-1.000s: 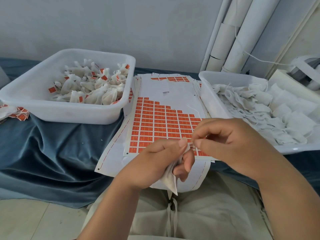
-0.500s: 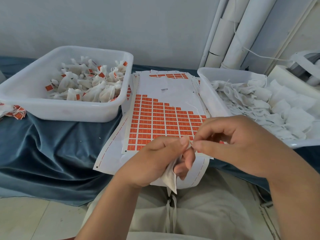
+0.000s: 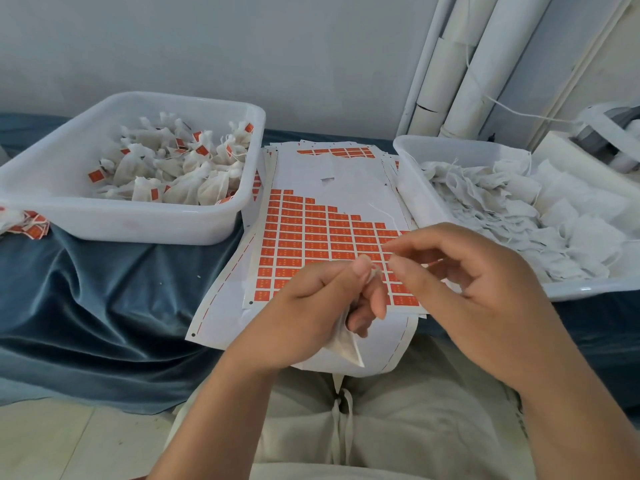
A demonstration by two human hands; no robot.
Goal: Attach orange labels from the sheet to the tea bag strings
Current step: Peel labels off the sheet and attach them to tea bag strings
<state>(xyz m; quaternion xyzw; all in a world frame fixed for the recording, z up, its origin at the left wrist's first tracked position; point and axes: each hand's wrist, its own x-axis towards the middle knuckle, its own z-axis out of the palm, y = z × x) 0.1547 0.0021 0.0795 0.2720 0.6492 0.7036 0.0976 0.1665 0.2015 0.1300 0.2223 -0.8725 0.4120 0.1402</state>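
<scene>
Tea bag (image 3: pixel 344 344) is pinched in the left hand (image 3: pixel 311 313) over the label sheet (image 3: pixel 311 237), its string barely seen beside the loosely curled, seemingly empty right hand (image 3: pixel 478 282), so it could be dropped.

orange labels (image 3: pixel 313 237) — print too small, unreadable

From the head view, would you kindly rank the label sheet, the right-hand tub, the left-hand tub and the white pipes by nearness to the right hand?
From the right hand:
1. Label sheet, directly beneath its fingertips.
2. Right-hand tub, just beyond it.
3. Left-hand tub, across to the left.
4. White pipes, against the back wall.
</scene>
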